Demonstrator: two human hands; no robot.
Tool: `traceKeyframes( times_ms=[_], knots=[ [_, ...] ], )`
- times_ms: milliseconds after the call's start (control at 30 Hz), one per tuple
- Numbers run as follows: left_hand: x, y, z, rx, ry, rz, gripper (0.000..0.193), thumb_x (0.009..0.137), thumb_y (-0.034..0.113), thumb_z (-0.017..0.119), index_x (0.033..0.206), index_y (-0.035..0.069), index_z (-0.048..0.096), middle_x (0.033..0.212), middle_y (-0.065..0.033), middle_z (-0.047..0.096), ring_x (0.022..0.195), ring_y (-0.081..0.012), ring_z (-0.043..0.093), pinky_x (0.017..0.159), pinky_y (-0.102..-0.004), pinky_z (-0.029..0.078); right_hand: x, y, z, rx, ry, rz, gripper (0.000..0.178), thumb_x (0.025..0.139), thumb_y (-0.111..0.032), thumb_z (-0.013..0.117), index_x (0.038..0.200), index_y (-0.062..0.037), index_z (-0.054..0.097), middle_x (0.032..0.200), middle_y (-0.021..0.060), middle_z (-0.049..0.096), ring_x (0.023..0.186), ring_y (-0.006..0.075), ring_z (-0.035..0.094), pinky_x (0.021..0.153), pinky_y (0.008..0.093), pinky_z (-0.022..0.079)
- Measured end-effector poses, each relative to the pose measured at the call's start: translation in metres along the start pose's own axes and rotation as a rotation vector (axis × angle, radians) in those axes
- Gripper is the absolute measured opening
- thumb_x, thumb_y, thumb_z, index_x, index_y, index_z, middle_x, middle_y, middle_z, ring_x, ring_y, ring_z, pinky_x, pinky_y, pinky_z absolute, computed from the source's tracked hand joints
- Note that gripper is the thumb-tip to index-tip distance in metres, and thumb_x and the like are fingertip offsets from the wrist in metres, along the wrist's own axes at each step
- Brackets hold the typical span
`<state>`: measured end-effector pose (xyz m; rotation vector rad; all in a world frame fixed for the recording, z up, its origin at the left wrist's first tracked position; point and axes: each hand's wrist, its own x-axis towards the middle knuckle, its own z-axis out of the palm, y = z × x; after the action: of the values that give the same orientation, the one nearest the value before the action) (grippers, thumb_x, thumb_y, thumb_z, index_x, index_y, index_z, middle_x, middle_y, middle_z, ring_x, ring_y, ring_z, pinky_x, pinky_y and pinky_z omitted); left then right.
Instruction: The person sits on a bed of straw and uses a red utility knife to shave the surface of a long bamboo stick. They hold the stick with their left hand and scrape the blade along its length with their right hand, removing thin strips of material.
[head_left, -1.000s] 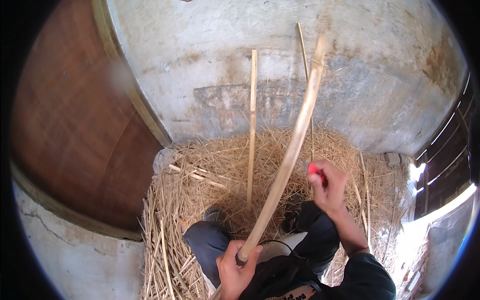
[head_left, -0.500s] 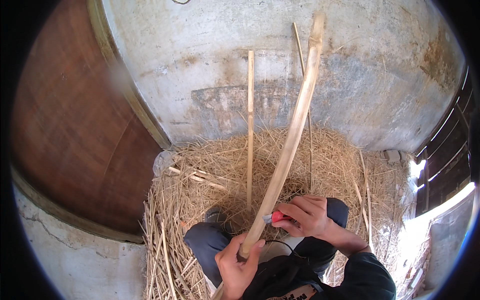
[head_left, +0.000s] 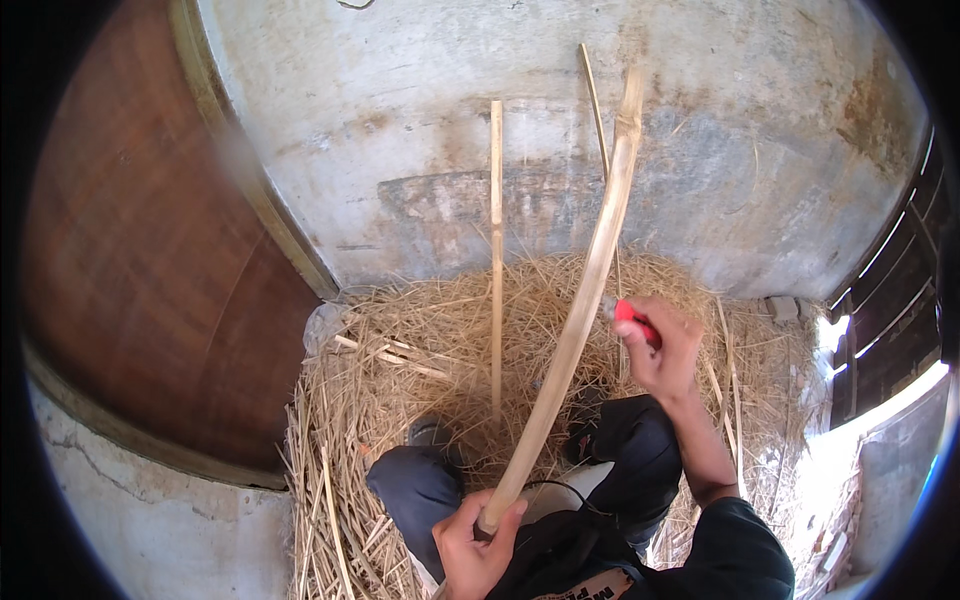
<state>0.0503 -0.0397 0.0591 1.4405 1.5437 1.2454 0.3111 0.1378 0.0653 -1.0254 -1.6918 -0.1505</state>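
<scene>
The right hand (head_left: 662,345) has swung out from beside the stick (head_left: 580,310) to its right, still gripping a red tool (head_left: 634,320) whose working end hides in the fist. The left hand (head_left: 478,540), fingers wrapped tight, holds the stick's lower end. The stick is long, pale and bowed, its tip against the wall (head_left: 700,150), above straw (head_left: 420,360).

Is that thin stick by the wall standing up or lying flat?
Standing up. The thin stick rises from the straw and leans against the wall, apart from both hands.
</scene>
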Motion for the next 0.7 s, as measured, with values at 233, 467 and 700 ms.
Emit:
traceKeyframes(
  times_ms=[233,467,700],
  knots=[
    [0.006,0.004,0.000,-0.057,-0.002,-0.059,0.020,0.100,0.016,0.078,0.114,0.003,0.073,0.075,-0.0064,0.068,0.071,-0.0081,0.062,0.062,-0.0289,0.052,-0.030,-0.030,0.005,0.147,-0.256,-0.153,0.026,0.086,-0.030,0.088,0.099,-0.0106,0.078,0.076,0.0014,0.069,0.056,0.0172,0.066,0.050,0.0298,0.051],
    [0.016,-0.020,0.004,-0.053,-0.007,-0.058,0.019,0.094,0.005,0.082,0.108,-0.005,0.071,0.077,0.0003,0.070,0.070,-0.0024,0.057,0.060,-0.0215,0.045,-0.047,-0.067,0.014,0.103,-0.324,-0.282,0.034,0.080,-0.037,0.090,0.100,-0.0138,0.076,0.072,-0.0026,0.062,0.053,0.0156,0.062,0.048,0.0289,0.048],
    [0.020,-0.017,0.009,-0.052,0.007,0.001,0.022,0.094,0.009,0.083,0.107,-0.004,0.072,0.074,-0.0050,0.070,0.063,-0.0025,0.056,0.054,-0.0223,0.044,-0.046,-0.068,0.012,0.038,-0.289,-0.294,0.035,0.079,-0.040,0.090,0.100,-0.0150,0.076,0.071,-0.0040,0.061,0.053,0.0135,0.063,0.049,0.0278,0.047]
  ],
)
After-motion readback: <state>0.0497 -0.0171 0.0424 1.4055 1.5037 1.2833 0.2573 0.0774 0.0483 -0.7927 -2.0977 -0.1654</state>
